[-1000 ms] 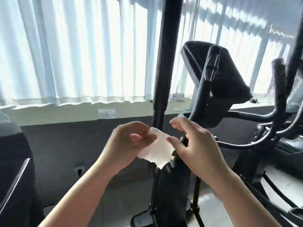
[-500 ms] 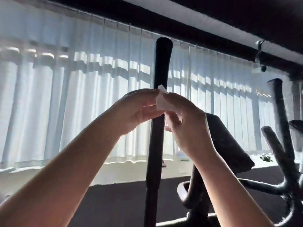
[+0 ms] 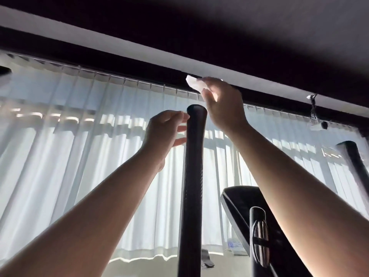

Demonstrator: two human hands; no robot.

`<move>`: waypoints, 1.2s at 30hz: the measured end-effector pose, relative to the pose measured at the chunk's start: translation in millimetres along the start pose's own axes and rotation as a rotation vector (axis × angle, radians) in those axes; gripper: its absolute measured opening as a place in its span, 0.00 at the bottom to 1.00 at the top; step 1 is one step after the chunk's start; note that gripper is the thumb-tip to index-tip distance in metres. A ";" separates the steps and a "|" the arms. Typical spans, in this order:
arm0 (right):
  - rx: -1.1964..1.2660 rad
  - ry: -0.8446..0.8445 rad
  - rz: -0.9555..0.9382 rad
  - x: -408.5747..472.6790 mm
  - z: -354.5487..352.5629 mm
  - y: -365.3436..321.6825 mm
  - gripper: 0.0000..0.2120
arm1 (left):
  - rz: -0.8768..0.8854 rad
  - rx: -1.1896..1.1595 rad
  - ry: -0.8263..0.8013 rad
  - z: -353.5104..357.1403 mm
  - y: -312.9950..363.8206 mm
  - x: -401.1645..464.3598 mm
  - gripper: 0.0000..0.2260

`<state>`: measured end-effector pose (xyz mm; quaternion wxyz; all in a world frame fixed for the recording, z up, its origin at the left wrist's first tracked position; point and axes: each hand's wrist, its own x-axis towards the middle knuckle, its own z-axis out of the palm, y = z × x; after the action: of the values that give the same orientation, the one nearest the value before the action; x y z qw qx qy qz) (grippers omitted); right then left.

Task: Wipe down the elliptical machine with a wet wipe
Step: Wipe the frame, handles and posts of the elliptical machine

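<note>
**Hands Raised at Top of Handlebar, Wipe Held Clear of It**

Viewed from below, against strong backlight. Left handlebar (image 3: pixel 192 176) of the elliptical machine recorded upright in centre frame, black, its rounded top end level with both hands. Right hand (image 3: pixel 221 104) found raised above and just to the right of that top end, pinching the wet wipe (image 3: pixel 193 83) at the fingertips; wipe bunched, white, held above the bar and not touching it. Left hand (image 3: pixel 162 132) found just beside the bar on its left, fingers loosely spread and relaxed, holding nothing; fingertips close against the bar, actual contact not determinable. Both forearms bare, rising from the lower corners.

Surroundings noted: black console (image 3: pixel 241 204) of the machine low and right of the bar, partly hidden behind the right forearm. Shorter black post with a chromed grip sensor (image 3: pixel 259 238) in front of the console. Second handlebar (image 3: pixel 354 162) at the far right edge, tilted, well apart from the hands. White pleated curtain (image 3: pixel 79 156) across the whole window behind, brightly lit, hung from a rail under a dark ceiling recess (image 3: pixel 179 37). Small fitting (image 3: pixel 319 124) hanging near the rail at upper right, too small to identify. Detail on the bar surface lost in shadow.
</note>
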<state>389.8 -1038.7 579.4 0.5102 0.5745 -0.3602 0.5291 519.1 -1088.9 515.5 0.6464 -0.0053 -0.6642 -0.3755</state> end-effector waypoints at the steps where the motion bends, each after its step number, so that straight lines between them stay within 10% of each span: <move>1: 0.015 -0.055 0.018 -2.2 7.3 6.6 0.14 | -0.011 0.037 0.041 -1.0 -6.4 -1.7 0.08; 11: 0.316 0.113 -0.015 -87.6 23.6 13.1 0.12 | -0.297 0.056 -0.109 -13.1 -25.2 -44.7 0.21; 18: 0.416 -0.135 -0.074 -204.2 2.7 6.4 0.17 | -0.302 0.069 -0.113 -3.0 -24.2 -63.6 0.14; 27: 0.190 -0.078 -0.201 -105.7 25.1 10.3 0.17 | -0.413 -0.005 -0.090 -15.2 -43.3 -84.2 0.19; 36: 0.464 -0.144 0.071 -263.9 20.5 -19.3 0.17 | -0.626 -0.080 -0.059 -35.6 -89.1 -147.7 0.23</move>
<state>365.4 -1087.5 319.6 0.3187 0.6994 -0.2847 0.5728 529.9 -1100.2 340.1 0.4791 0.1633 -0.6367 -0.5817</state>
